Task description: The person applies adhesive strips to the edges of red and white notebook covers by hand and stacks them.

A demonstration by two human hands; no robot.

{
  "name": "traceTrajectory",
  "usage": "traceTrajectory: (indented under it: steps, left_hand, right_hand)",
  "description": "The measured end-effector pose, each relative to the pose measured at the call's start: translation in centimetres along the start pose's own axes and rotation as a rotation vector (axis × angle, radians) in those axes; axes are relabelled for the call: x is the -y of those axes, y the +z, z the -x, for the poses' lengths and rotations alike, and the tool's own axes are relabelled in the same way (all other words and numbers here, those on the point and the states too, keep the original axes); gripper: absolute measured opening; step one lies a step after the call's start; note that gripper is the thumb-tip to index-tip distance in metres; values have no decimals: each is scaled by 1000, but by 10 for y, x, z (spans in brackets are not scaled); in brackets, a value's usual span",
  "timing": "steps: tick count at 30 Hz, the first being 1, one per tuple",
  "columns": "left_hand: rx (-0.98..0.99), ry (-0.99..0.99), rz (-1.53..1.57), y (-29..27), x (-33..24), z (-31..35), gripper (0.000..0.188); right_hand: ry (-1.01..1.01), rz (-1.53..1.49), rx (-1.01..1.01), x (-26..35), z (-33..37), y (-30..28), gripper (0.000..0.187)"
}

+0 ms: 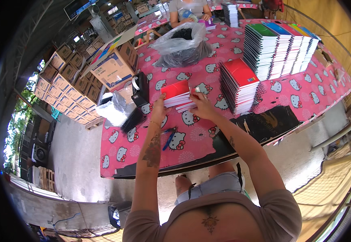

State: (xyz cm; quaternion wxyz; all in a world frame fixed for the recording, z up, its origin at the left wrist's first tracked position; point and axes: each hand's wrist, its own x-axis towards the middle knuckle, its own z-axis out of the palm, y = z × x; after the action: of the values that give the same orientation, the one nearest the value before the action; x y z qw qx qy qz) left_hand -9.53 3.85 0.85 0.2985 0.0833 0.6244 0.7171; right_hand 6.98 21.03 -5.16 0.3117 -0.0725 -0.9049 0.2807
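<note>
A small pile of red-covered notebooks [176,89] lies in front of me on the pink table, its white page edges facing me. No coils show on these notebooks. My left hand [158,108] grips the left edge of the pile, the thumb near the top cover. My right hand [202,106] is closed at the pile's right end, its fingertips partly hidden against the page edges. Nearer to me lie blue-handled pliers [168,140]. Black plastic coils [132,119] rest left of my left forearm. A tall stack of red spiral notebooks [240,86] stands to the right.
Further back are a clear bag of black coils [180,50], a black device with a handle [140,89] and several coloured notebook stacks [260,50]. Cardboard boxes [113,68] stand left. Another person's hand [206,17] is at the far side. A torn black strip [268,122] edges the table [121,155].
</note>
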Motion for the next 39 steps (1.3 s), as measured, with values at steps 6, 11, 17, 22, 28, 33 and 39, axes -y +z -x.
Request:
traceTrajectory:
  steps: [6,11,17,22,28,33,39]
  left_hand:
    - [21,3,120,-11,0,-1,40]
    - [84,-18,107,-10,-3,-1,43]
    - [80,-63,106,-12,3,-6,42]
    - [6,3,18,-30,0,-12,39]
    - [-17,-35,11,-25,3,-9,37]
    - [-98,-31,48,-26,0,-10,33]
    - [-53,-36,86,-25,0,-12,45]
  right_hand:
    - [95,80,159,19,-5,-13,73]
    - [20,113,-5,22,4,-14,71]
    - [-47,110,-14,21,9,-22,66]
    - [-91,147,-12,31,4,-22,65]
    - [-95,192,43,30,7,-29,69]
    - [-126,292,71,35,10,-31,74]
    - [-62,179,77,27,9,-28,75]
